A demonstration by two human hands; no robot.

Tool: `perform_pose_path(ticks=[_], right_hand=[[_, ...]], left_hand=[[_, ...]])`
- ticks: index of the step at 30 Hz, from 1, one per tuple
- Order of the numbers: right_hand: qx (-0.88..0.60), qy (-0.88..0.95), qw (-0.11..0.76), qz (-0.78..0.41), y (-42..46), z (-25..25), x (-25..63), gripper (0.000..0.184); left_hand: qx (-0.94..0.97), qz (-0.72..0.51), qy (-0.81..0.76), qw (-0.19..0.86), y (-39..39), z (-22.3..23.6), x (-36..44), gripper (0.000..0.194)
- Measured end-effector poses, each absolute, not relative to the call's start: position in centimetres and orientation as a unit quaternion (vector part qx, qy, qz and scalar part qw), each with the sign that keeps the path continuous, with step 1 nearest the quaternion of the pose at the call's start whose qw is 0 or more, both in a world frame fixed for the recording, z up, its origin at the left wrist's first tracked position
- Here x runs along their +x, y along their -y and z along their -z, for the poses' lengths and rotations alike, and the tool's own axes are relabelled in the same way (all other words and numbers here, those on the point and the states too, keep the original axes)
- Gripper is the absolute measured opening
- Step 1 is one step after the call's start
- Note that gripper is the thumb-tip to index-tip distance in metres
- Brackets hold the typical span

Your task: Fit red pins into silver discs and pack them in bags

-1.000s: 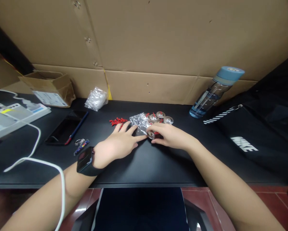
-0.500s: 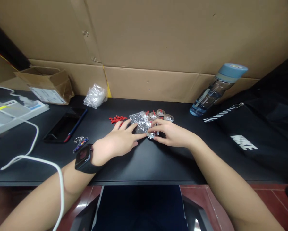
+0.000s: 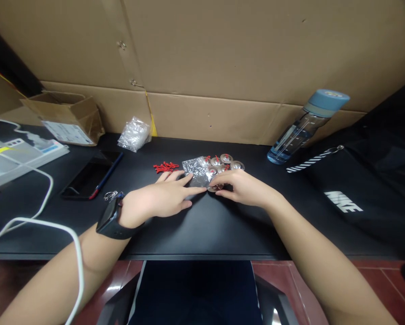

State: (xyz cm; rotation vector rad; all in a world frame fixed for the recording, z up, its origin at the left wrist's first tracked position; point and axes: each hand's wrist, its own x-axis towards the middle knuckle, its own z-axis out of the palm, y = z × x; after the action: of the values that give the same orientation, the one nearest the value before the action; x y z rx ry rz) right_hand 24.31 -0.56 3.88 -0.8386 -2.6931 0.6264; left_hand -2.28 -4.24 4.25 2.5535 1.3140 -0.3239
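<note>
My right hand (image 3: 242,188) is closed on a small silver finger cymbal (image 3: 212,188), its thumb and fingers pinching the rim near the table. My left hand (image 3: 165,198) lies palm down with fingers spread, its index fingertip at the left edge of that cymbal. Under and beyond the left fingertips is a clear plastic bag (image 3: 193,168). Several more finger cymbals (image 3: 226,158) with red loops lie just behind my right hand, some partly hidden by it. A small pile of red cords (image 3: 165,167) sits beyond my left fingers.
At the left are a phone (image 3: 92,176), a power strip (image 3: 26,158), an open cardboard box (image 3: 69,118) and a white cable (image 3: 50,221) crossing over my left forearm. A crumpled plastic bag (image 3: 134,134) lies behind. To the right stand a water bottle (image 3: 295,133) and a black bag (image 3: 368,180).
My left hand and wrist have shifted slightly left and down. The right fingers have closed in a little on the cymbal, which now shows less of its face.
</note>
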Motion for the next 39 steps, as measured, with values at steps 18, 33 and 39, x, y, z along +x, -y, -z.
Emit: perform_pose_path(ticks=[18,33,39], right_hand=[[-0.324,0.911,0.155,-0.202,1.0,-3.6,23.8,0.019],[-0.330,0.885,0.253,-0.210,1.6,-3.1,23.0,0.015],[-0.350,0.875,0.261,-0.211,1.2,-1.9,22.4,0.011]], left_hand=[[0.866,0.139,-0.456,0.148,3.9,-4.3,-2.8,0.060],[0.868,0.124,-0.460,0.141,4.2,-4.8,-2.5,0.063],[0.868,0.119,-0.458,0.150,4.2,-4.9,-2.3,0.062]])
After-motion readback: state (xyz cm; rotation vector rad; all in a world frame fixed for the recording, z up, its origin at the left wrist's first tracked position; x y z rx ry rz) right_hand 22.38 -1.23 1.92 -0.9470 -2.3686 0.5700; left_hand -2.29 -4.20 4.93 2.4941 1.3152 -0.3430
